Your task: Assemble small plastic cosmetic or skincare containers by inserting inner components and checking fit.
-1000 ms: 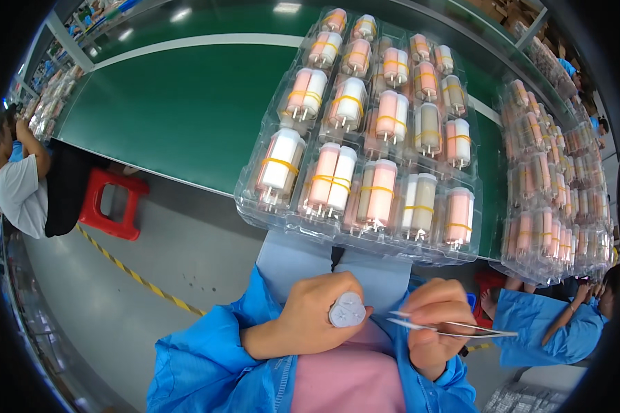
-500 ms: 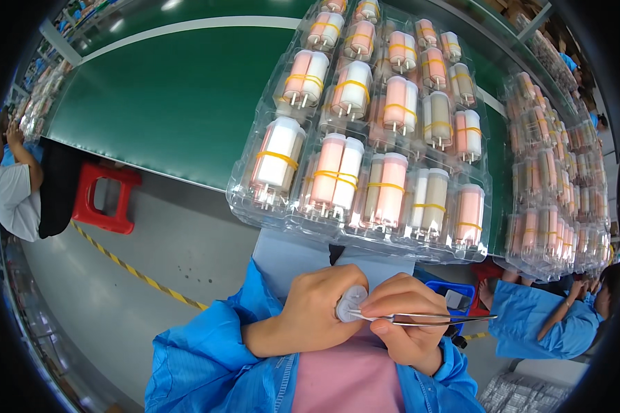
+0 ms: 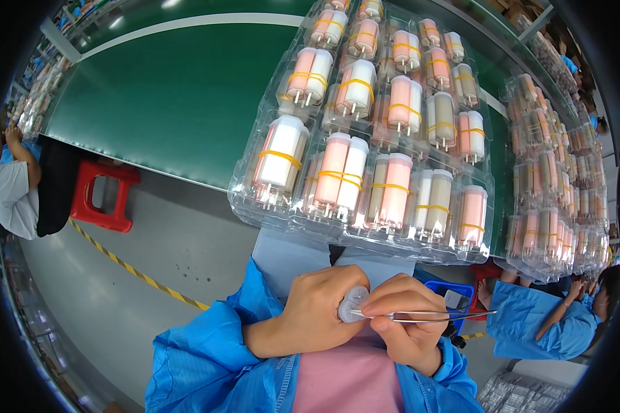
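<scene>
My left hand (image 3: 320, 303) is closed round a small grey round part (image 3: 352, 305), whose end face with its raised pattern shows beside the thumb and forefinger. The rest of the part is hidden in the fist. Between the thumb and fingers of my right hand (image 3: 410, 316) is a pair of metal tweezers (image 3: 434, 316). Their tips reach the grey part's face, and the other end points off to the right. Whether the tips grip anything is too small to tell. Both hands are held in front of my pink top, below the trays.
Stacked clear plastic trays (image 3: 365, 237) hold pink, white and grey cylinders bound with yellow bands, on a green table (image 3: 158, 103). More filled trays (image 3: 558, 255) stand at right. A red stool (image 3: 103, 196) is at left, a blue bin (image 3: 455, 292) at right. Other people sit on both sides.
The view has shifted very slightly. Both hands keep their hold, with the tweezer tips still at the grey part's face.
</scene>
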{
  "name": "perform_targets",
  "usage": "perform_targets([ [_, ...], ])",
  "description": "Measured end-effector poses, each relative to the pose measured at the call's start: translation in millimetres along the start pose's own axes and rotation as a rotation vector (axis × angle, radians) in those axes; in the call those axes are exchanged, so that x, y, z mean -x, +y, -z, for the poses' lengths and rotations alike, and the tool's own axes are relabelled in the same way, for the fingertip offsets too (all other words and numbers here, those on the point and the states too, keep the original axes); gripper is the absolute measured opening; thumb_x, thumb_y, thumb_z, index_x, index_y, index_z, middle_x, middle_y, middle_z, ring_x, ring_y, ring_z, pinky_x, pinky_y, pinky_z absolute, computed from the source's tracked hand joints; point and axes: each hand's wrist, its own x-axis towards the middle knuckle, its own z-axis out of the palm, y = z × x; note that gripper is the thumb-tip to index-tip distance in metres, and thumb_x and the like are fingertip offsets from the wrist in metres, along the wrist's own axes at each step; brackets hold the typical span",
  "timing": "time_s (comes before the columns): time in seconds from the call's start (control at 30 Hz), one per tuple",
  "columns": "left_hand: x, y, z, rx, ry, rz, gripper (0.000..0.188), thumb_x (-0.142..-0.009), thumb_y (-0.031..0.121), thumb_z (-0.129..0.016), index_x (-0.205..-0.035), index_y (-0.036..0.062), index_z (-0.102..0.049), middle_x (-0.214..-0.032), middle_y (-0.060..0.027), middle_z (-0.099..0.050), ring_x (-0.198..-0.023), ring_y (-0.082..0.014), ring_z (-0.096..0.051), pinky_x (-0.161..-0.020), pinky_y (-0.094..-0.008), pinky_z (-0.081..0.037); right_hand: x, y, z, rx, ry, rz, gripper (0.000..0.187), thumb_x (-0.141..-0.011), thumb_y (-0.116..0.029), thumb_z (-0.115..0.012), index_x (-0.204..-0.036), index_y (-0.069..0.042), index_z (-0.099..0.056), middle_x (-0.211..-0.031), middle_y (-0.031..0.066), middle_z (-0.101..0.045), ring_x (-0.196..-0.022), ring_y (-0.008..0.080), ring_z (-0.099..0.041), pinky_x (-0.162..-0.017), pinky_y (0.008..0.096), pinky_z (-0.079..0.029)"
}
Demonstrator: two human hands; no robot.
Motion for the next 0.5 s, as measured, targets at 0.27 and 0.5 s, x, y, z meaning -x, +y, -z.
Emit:
perform_targets([
  [0.27, 0.6, -2.3, -2.5, -0.054, 0.013, -0.016, 0.022, -0.065, 0.008, -0.072, -0.081, 0.0069, -0.056, -0.070, -0.0108, -0.061, -0.063, -0.0319, -0.062, -0.052, -0.0389, -0.046, 1.8, 1.4, -2.2, -0.010, 0.053, -0.023, 0.010, -0.073, -0.002, -0.073, -0.082, 0.000, -0.069, -0.081, 0.0110, -0.066, -0.067, 0.0201, -0.061, -0.058, 0.0284, -0.048],
  [0.5, -0.1, -2.0, -2.5, -0.067, 0.010, -0.026, 0.022, -0.065, 0.007, -0.072, -0.080, 0.0067, -0.056, -0.070, -0.0112, -0.061, -0.063, -0.0324, -0.062, -0.051, -0.0394, -0.046, 0.8, 1.7, -2.1, 0.018, 0.042, 0.006, 0.011, -0.072, -0.001, -0.073, -0.082, 0.000, -0.069, -0.081, 0.0114, -0.066, -0.065, 0.0210, -0.061, -0.057, 0.0288, -0.048],
])
